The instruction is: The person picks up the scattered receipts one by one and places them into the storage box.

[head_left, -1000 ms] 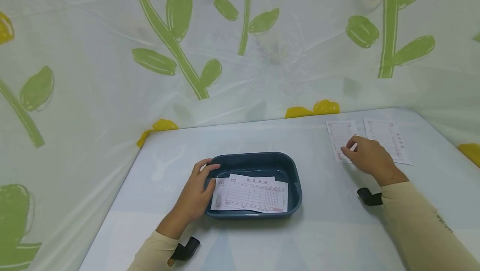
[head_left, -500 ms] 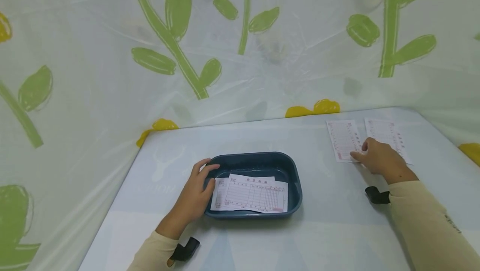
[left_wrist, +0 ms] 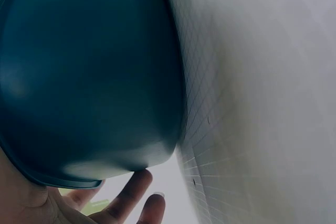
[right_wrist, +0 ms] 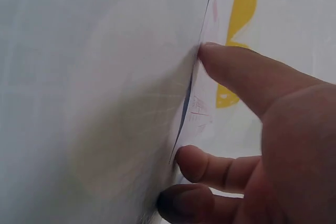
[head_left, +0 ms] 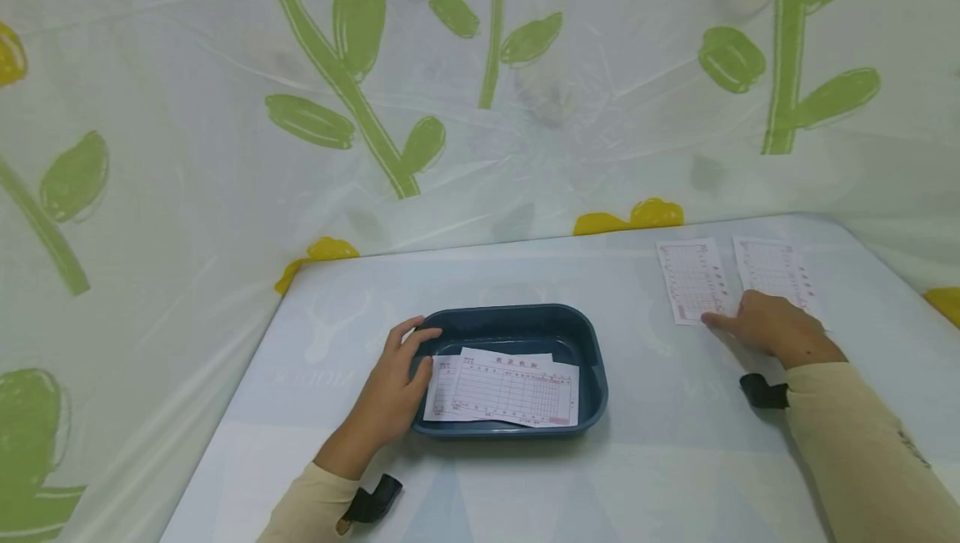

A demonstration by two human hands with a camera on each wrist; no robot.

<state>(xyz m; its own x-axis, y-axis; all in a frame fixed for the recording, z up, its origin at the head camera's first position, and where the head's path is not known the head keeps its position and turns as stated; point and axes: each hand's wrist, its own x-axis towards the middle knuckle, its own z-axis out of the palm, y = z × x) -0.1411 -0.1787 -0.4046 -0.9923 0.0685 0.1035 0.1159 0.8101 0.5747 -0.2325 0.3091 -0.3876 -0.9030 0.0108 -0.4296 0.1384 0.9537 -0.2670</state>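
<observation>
My left hand (head_left: 388, 384) grips the left end of a dark blue rectangular tray (head_left: 597, 359), its thumb at the rim. In the left wrist view, fingertips (left_wrist: 140, 176) touch the outside of the tray wall (left_wrist: 89, 77). Inside the tray lie overlapping printed slips (head_left: 517, 389). At the far right of the table are two more printed slips, a left one (head_left: 690, 276) and a right one (head_left: 772, 263). My right hand (head_left: 783, 328) is over their near ends, its thumb touching the left slip's corner. The right wrist view shows the thumb (right_wrist: 231, 61) apart from the bent fingers (right_wrist: 197, 163) along a slip's edge.
A white table (head_left: 637, 468) carries everything. Behind it hangs a pale sheet (head_left: 600, 134) with green stems and yellow flowers. A black wrist mount (head_left: 761, 390) sits under the right wrist, another mount (head_left: 375, 499) under the left.
My right hand has moved right and slightly nearer, uncovering more of the left slip, and its thumb now touches that slip's near corner. The left hand and the tray have stayed put.
</observation>
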